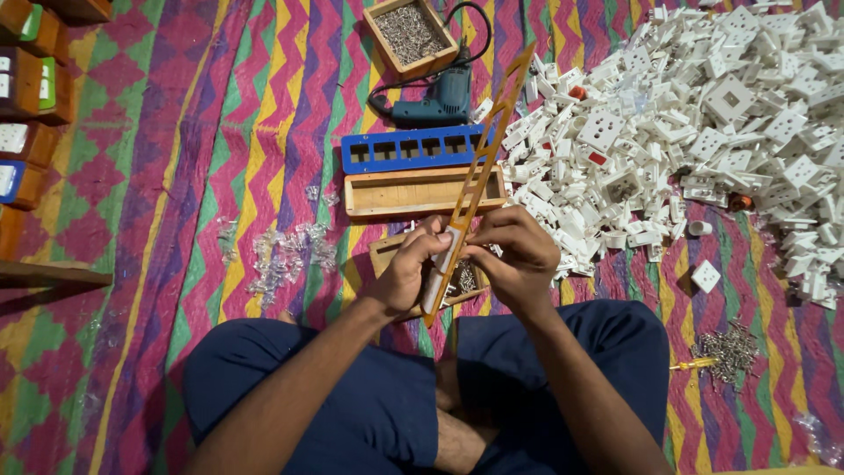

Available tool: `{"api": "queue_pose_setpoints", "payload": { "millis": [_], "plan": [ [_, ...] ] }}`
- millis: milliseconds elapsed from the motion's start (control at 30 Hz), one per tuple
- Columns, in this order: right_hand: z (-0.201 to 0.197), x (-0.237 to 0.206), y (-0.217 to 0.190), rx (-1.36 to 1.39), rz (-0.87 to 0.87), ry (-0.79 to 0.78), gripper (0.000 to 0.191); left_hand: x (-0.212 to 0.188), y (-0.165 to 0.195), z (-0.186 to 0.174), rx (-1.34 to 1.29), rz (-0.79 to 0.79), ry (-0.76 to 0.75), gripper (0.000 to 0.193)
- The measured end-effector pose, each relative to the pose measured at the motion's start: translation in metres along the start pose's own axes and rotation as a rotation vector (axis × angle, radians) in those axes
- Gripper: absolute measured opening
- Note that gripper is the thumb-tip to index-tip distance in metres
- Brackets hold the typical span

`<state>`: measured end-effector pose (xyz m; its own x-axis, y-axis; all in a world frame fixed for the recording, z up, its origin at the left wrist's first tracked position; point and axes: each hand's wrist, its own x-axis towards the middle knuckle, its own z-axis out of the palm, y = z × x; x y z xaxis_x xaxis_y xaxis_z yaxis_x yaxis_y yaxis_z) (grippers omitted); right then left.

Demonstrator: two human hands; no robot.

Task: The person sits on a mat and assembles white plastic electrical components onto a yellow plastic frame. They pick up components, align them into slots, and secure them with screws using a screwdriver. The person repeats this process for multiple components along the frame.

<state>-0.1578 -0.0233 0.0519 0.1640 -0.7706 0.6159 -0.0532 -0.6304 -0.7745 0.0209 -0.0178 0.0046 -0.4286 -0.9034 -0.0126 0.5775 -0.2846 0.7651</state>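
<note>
Left hand (406,273) clamped on lower part of long orange slotted plate (479,167), which tilts up-right over blue slotted plate (413,148) & wooden tray (422,193). Right hand (519,255) grips same plate beside it. White socket parts pile (694,123) at right.

Clear plastic packets (283,253), small and crumpled, lie scattered on the mat just left of the left hand (406,268). More clear plastic wrap (818,440) lies far right of the right hand (519,259). No labels, signs or screens discernible.
</note>
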Motion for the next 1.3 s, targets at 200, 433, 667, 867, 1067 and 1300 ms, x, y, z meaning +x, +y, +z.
{"api": "queue_pose_setpoints", "payload": {
  "millis": [200,433,667,867,1067,1300],
  "plan": [
    [0.001,-0.003,0.002,-0.007,-0.017,0.009,0.023,0.000,0.002,0.002,0.016,-0.027,0.023,0.023],
    [0.002,0.000,-0.001,-0.083,-0.093,-0.047,0.026,-0.002,0.009,0.008,0.029,-0.022,0.037,0.030],
    [0.008,0.008,-0.028,-0.484,-0.242,-0.164,0.038,0.000,0.011,0.014,0.031,0.009,0.198,0.033],
    [0.020,0.009,-0.041,-0.681,-0.068,-0.271,0.048,-0.001,0.004,0.016,-0.072,-0.082,0.291,0.037],
    [0.018,0.008,-0.039,-0.798,-0.051,-0.154,0.036,0.005,-0.001,0.022,-0.019,-0.105,0.293,0.038],
    [0.005,0.012,-0.041,-0.882,-0.036,-0.157,0.033,0.006,0.000,0.029,0.055,-0.140,0.292,0.038]
  ]
}}
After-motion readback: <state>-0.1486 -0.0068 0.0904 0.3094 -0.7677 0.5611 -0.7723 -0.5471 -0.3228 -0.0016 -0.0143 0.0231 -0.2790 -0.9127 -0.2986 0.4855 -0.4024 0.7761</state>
